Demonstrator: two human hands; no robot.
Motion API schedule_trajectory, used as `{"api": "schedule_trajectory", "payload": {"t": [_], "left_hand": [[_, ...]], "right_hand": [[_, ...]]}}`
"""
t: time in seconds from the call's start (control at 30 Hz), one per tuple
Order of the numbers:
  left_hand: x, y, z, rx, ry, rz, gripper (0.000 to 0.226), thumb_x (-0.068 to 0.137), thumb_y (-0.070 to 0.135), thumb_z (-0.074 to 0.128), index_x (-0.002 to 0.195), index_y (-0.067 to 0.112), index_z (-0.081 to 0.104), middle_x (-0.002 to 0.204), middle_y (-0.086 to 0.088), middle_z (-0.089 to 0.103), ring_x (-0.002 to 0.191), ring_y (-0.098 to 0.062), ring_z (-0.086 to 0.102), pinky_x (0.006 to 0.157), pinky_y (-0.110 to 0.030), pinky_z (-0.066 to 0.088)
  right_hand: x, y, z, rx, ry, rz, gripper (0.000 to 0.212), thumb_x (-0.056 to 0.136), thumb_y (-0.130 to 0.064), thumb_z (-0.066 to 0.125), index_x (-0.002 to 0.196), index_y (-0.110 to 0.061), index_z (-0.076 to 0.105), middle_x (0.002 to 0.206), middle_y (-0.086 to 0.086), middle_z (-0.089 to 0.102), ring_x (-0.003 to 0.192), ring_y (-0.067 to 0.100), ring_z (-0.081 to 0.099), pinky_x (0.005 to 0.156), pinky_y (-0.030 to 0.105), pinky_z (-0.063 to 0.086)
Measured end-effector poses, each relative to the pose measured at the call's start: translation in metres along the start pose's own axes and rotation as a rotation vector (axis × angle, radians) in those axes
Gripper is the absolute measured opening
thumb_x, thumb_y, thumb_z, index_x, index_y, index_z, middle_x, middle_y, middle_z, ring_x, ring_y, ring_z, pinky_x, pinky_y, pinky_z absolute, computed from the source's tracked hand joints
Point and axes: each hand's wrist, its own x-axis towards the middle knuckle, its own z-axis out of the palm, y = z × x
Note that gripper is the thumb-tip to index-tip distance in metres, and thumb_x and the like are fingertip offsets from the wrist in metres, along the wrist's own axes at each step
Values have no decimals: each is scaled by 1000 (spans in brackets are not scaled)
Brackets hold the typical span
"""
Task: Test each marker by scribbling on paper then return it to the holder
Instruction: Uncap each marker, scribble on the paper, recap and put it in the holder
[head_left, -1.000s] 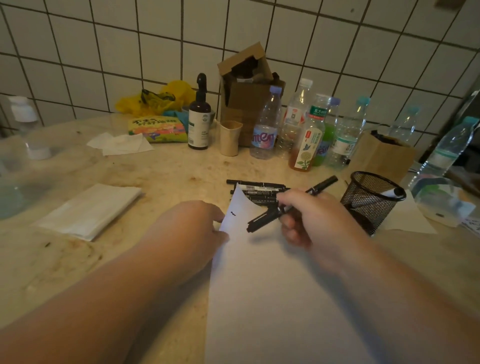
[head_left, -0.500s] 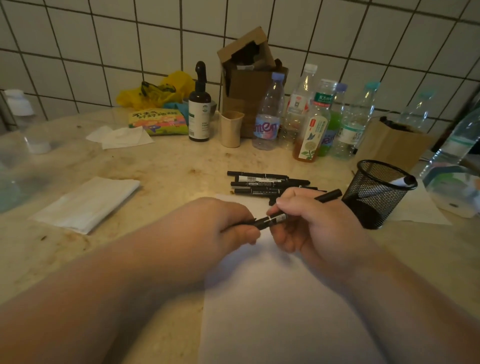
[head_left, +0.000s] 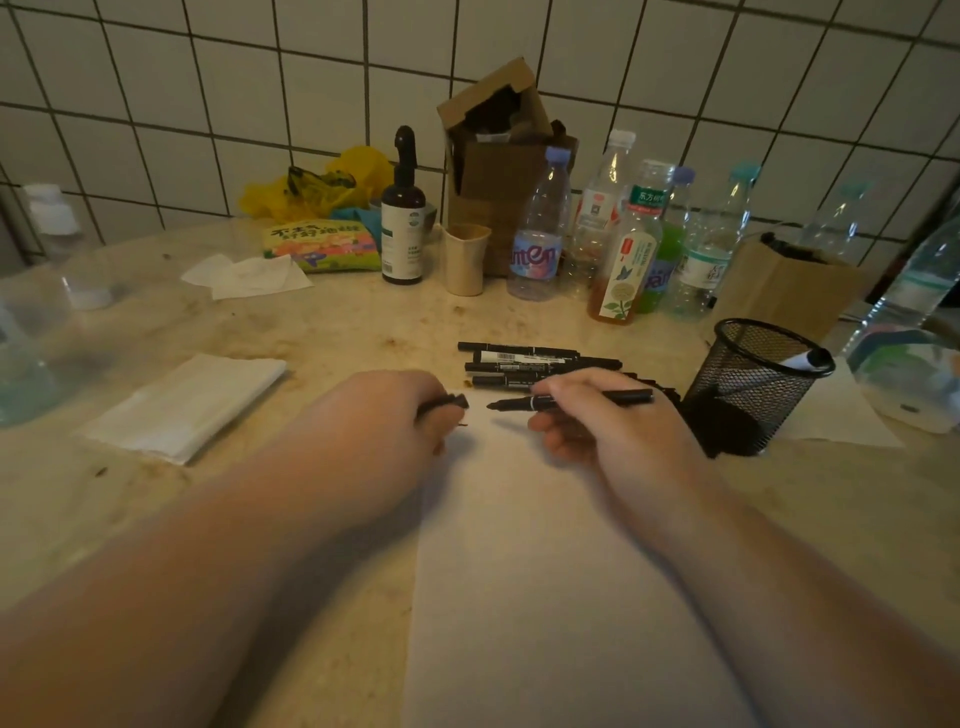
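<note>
Both hands grip: left (head_left: 395, 410) cap (head_left: 452, 402), right (head_left: 597, 421) marker (head_left: 571, 400) (stained countertop (head_left: 322, 332), tiled wall (head_left: 208, 78)).

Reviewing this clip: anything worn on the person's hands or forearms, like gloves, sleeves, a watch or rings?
Nothing worn shows. The left hand and right hand are bare, with no gloves, and both forearms are uncovered down to the frame's bottom edge, with no sleeve cuff, watch or wristband. No rings show on the visible fingers, though some are curled out of sight.
</note>
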Motion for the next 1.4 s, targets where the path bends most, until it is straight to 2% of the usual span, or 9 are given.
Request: {"api": "schedule_trajectory", "payload": {"t": [0.17, 0.37, 0.53, 0.73, 0.97, 1.1, 1.23, 1.33, 1.4], "left_hand": [[6, -11, 4, 15, 58, -66, 22, 102, 35, 41, 107, 29, 62, 100, 6, 67, 81, -13, 58, 64, -28, 41], [5, -6, 3, -90, 104, -13, 20, 100, 39, 46, 104, 34, 65, 97, 13, 67, 86, -8, 59, 65, -21, 41], [2, -6, 6, -53, 37, -25, 23, 100, 40, 45, 105, 31, 66, 99, 8, 68, 89, -16, 59, 77, -33, 49], [2, -6, 5, -50, 41, -30, 24, 99, 40, 45, 103, 30, 67, 97, 7, 67, 88, -17, 60, 80, -36, 52], [2, -8, 6, -60, 44, -24, 24, 99, 40, 46, 103, 31, 67, 95, 7, 66, 84, -14, 58, 69, -30, 47], [2, -9, 6, -50, 46, -4, 23, 99, 41, 47, 106, 32, 67, 96, 10, 65, 85, -14, 58, 68, -27, 46], [1, -9, 5, -46, 33, 20, 22, 97, 44, 52, 114, 38, 65, 92, 17, 59, 85, -10, 53, 66, -24, 40], [2, -8, 6, -73, 16, 15, 25, 96, 43, 54, 119, 42, 64, 104, 15, 65, 91, -11, 57, 77, -27, 42], [2, -7, 6, -85, 10, 16, 26, 95, 43, 55, 120, 42, 63, 107, 14, 66, 90, -10, 57, 74, -24, 41]], "right_hand": [[2, -1, 5, -97, 29, 18, 16, 98, -24, 61, 94, -20, 76, 83, 6, 77, 84, 27, 74, 79, 40, 62], [2, -1, 6, -102, 7, 31, 16, 97, -22, 62, 92, -17, 77, 82, 7, 78, 81, 24, 75, 78, 38, 63], [2, 0, 8, -109, -12, 23, 16, 97, -21, 62, 91, -15, 76, 81, 6, 78, 80, 22, 75, 75, 33, 63], [4, 0, 8, -88, -3, 41, 16, 97, -19, 63, 90, -14, 77, 80, 7, 78, 80, 25, 75, 76, 34, 63], [5, 2, 5, -63, 54, 55, 16, 95, -16, 63, 89, -10, 76, 79, 12, 77, 80, 31, 75, 78, 42, 63], [7, 2, 1, -27, 110, 60, 16, 95, -15, 63, 87, -9, 75, 76, 13, 77, 71, 26, 72, 76, 43, 61], [3, -1, -7, 51, 184, -7, 16, 95, -18, 64, 86, -13, 76, 74, 9, 76, 67, 19, 67, 69, 37, 56], [-2, -6, -10, 154, 125, -38, 23, 97, -18, 61, 83, -12, 78, 66, 7, 70, 61, 15, 61, 61, 30, 50], [-4, -9, -9, 257, 66, -35, 28, 98, -16, 58, 80, -11, 79, 63, 8, 66, 59, 15, 58, 57, 27, 48]]}}
